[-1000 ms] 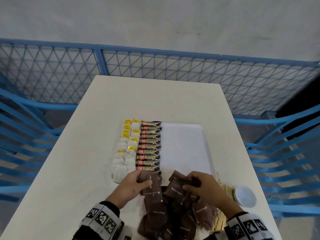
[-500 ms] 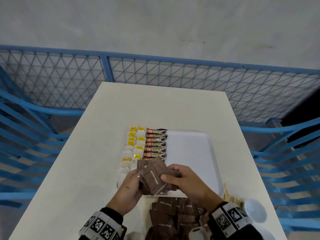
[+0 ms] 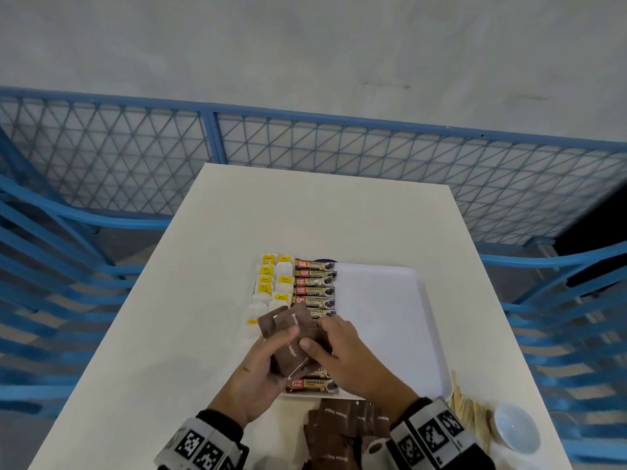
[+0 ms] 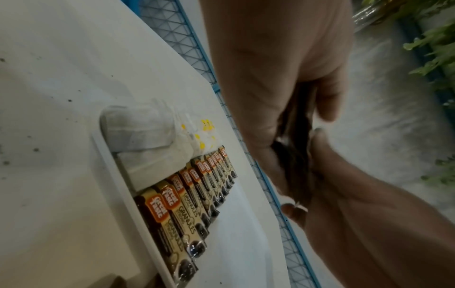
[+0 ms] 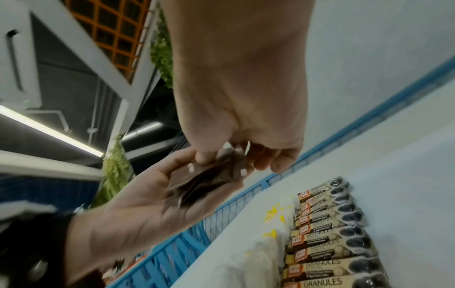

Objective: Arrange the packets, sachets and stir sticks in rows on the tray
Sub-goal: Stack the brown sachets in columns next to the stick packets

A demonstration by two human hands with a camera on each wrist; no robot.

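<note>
Head view. A fanned stack of brown sugar sachets [image 3: 288, 337] is held above the near left part of the white tray [image 3: 383, 320]. The sachets are dark brown rectangles with pale lettering; the long axes of the upper ones run roughly from 6 to 12 o'clock, tilted slightly toward 11. The left hand [image 3: 261, 374] cradles the stack from below, thumb curled over its face. The right hand [image 3: 339, 354] pinches the stack's right edge between thumb and fingers.

On the tray, coffee granule sticks [image 3: 314, 290] lie in a column, each stick's long axis running 9 to 3 o'clock, orange label end at 9. At 9 o'clock of that column lie two columns of white tea bags [image 3: 274, 290] with yellow tags.

A loose heap of further brown sachets [image 3: 342, 432] lies on the white table [image 3: 163, 334] at 6 o'clock of the tray. Wooden stir sticks [image 3: 471, 415] lie at the tray's 4 o'clock corner, beside a small white bowl [image 3: 517, 432].
</note>
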